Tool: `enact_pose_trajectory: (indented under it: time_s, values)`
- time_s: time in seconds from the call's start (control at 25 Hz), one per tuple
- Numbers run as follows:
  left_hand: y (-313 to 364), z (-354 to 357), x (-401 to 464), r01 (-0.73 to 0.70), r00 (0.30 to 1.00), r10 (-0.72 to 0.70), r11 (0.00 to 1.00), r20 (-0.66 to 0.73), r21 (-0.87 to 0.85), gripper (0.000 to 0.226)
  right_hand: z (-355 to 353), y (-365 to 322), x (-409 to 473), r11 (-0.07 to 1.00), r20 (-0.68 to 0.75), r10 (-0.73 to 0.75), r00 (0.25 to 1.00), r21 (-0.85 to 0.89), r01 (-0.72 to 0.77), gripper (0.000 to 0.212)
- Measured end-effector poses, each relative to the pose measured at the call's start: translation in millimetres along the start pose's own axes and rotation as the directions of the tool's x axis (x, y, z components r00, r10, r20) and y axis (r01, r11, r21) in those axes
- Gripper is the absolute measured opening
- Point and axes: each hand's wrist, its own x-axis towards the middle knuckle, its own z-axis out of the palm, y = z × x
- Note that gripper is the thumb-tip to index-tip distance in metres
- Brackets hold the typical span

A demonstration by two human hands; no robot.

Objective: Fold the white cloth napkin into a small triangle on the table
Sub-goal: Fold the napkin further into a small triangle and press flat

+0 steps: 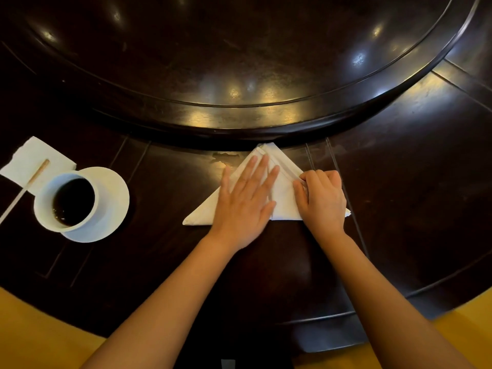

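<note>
On table point(399, 169) | cup point(44, 206): dark liquid | napkin point(283, 198): triangle

Dark glossy wooden table point(399, 182) with raised round turntable point(239, 62), yellow floor point(40, 336).

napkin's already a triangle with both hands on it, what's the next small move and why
Probably lift the right corner and fold it over to the left corner. The napkin lies flat as a wide triangle, the left hand is spread flat pinning its middle, and the right hand is curled at the right edge, seemingly pinching the layers there. Halving it would give the smaller triangle.
</note>
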Motion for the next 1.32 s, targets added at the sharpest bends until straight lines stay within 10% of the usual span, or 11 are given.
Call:
enact_pose_trajectory:
  time_s: [0.44,0.68,1.04,1.2,1.32]
  values:
    - [4.3,15.7,4.3,-0.027,0.992,0.017,0.996,0.124,0.08,0.059,8.7,-17.7,-41.3,0.981,0.278,0.013,0.96,-0.19,0.042,0.06]
    - [6.3,12.3,6.0,-0.003,0.987,-0.011,0.996,0.158,0.089,0.062,-17.2,19.0,-63.5,0.93,0.215,0.29,0.933,-0.292,-0.222,0.073]
    - [16.5,14.5,-38.6,-0.025,0.991,0.027,1.0,0.135,-0.014,0.061,-36.1,-2.4,-103.8,0.921,0.236,0.324,0.916,-0.299,-0.249,0.071]
    - [18.2,7.4,-55.0,0.127,0.992,-0.126,0.987,0.013,-0.101,0.061,-25.6,-38.6,-63.2,0.982,0.184,-0.058,0.981,-0.169,0.09,0.057]
    - [7.5,10.7,-59.1,0.221,0.975,-0.221,0.975,0.005,0.023,0.059,4.0,-48.9,-30.4,0.931,0.337,-0.294,0.894,-0.113,0.348,0.054]
